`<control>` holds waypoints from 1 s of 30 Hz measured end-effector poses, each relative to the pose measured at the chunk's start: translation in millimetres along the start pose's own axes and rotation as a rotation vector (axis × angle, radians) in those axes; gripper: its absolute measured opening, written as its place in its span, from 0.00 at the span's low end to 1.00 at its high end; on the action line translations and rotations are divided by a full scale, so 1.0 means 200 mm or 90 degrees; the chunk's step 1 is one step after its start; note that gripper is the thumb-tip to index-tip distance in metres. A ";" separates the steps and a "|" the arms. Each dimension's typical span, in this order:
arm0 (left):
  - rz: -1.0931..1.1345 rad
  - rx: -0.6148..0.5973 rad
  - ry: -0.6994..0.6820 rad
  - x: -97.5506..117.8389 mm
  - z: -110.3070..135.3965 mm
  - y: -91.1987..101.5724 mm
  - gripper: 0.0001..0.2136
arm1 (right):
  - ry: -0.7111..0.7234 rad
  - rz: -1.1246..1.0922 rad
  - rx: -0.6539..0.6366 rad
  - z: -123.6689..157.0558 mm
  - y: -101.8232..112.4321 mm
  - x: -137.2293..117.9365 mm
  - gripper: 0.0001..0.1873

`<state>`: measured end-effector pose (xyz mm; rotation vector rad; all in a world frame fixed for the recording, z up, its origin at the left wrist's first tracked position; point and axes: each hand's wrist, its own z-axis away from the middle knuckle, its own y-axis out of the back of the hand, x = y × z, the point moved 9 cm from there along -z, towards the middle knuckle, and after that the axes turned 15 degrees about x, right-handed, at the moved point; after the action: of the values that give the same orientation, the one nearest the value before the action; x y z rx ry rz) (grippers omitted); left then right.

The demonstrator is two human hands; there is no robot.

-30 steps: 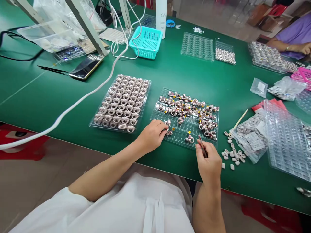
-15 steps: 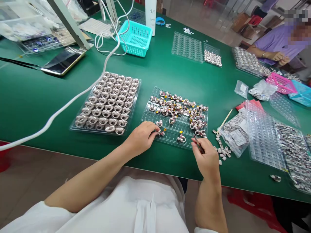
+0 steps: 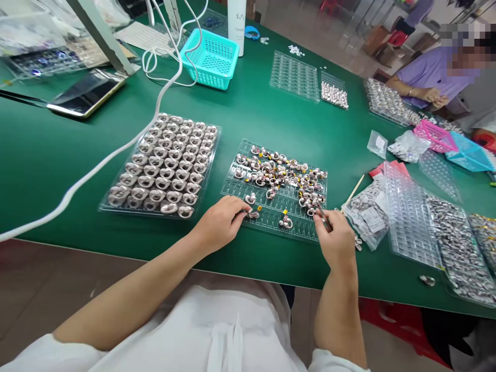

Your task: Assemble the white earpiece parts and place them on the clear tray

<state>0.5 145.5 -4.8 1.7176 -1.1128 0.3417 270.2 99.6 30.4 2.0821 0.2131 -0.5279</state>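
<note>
My left hand (image 3: 219,223) is closed in a pinch at the front left of a clear plastic tray (image 3: 267,219). Its fingertips hold a small ring-shaped part (image 3: 253,213) with a yellow tab. My right hand (image 3: 338,235) grips dark tweezers (image 3: 326,222), their tips near the tray's right edge, by a cluster of parts. Many similar ring-shaped parts (image 3: 271,173) with yellow tabs lie heaped over the tray's far half. One part (image 3: 285,222) sits apart between my hands.
Left stands a tray of pale curved shells (image 3: 170,170), with a white cable (image 3: 116,155) crossing beside it. Beyond are a turquoise basket (image 3: 213,59) and a phone (image 3: 87,95). Bagged pieces (image 3: 366,212) and a tray of shiny parts (image 3: 457,248) lie right. A person (image 3: 434,77) sits far right.
My right hand with the tweezers has moved right, away from the lone part, toward the tray's right edge. My left hand stays at its part. The whole view has shifted slightly.
</note>
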 end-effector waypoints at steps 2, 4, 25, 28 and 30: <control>-0.003 0.002 -0.002 0.00 0.00 0.00 0.08 | 0.004 0.022 0.000 -0.07 0.00 0.04 0.12; -0.009 -0.002 -0.001 0.00 0.00 0.00 0.08 | 0.005 0.034 -0.015 -0.13 -0.02 0.07 0.13; -0.007 -0.023 0.014 -0.01 0.00 -0.01 0.08 | 0.096 0.019 -0.269 -0.09 -0.24 -0.06 0.13; -0.007 -0.024 0.015 -0.01 0.00 -0.01 0.08 | 0.105 -0.021 -0.307 -0.02 -0.20 -0.10 0.14; -0.008 -0.027 0.018 -0.01 0.00 -0.01 0.08 | 0.108 -0.039 -0.348 0.04 -0.17 -0.11 0.14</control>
<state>1.7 146.3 -7.4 1.6768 -1.0813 0.3309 236.7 112.8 11.0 1.5865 0.4667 -0.2854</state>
